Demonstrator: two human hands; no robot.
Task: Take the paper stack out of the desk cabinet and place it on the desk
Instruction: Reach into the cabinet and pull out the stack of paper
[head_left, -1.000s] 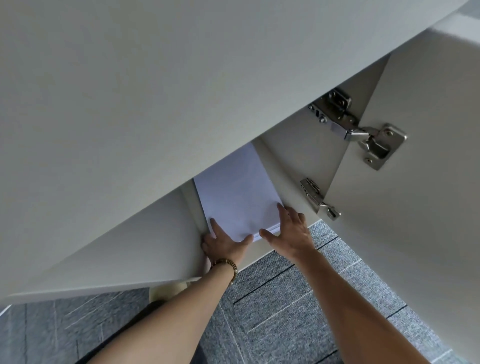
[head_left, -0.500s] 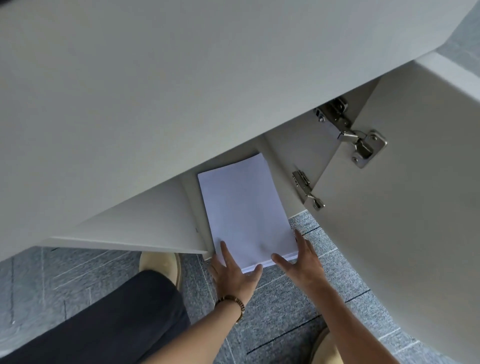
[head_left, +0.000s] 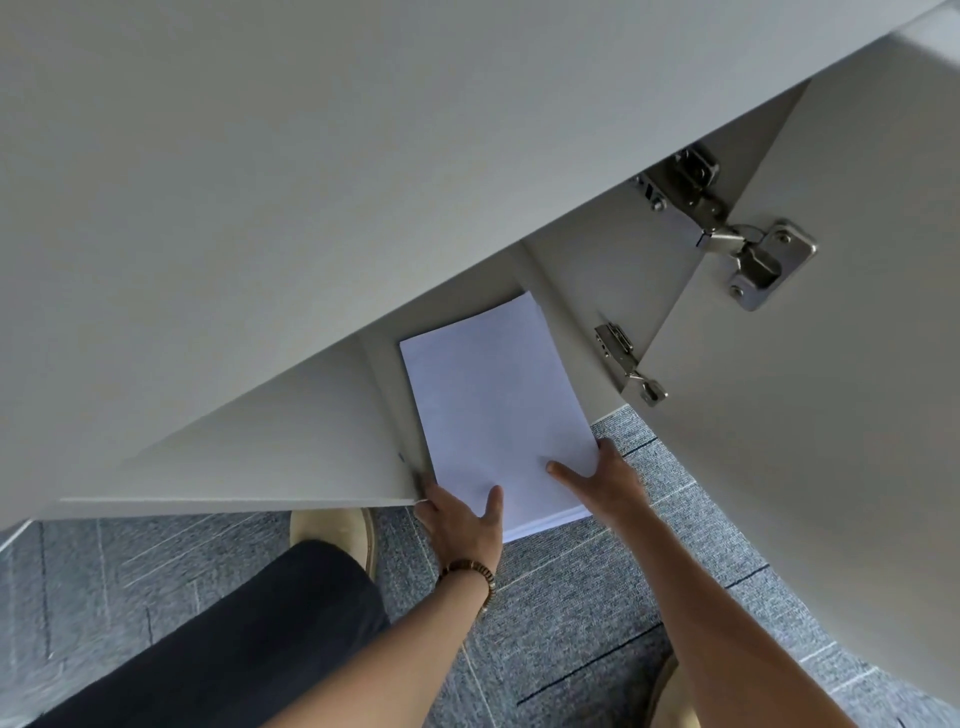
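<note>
Gripping blank paper stack (head_left: 493, 405), left hand (head_left: 460, 517), right hand (head_left: 608, 480), no writing legible

Both arms reach forward; left hand (head_left: 460, 517) and right hand (head_left: 605, 480) each grip with thumb on top, fingers hidden beneath.

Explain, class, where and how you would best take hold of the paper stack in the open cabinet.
Grip the paper stack at its near short edge, from the front, one hand per corner: left hand, right hand. Its far end lies under the desk, with the door alongside, so probably only the near end is open. Loose sheets suit thumbs on top, fingers beneath.
</note>
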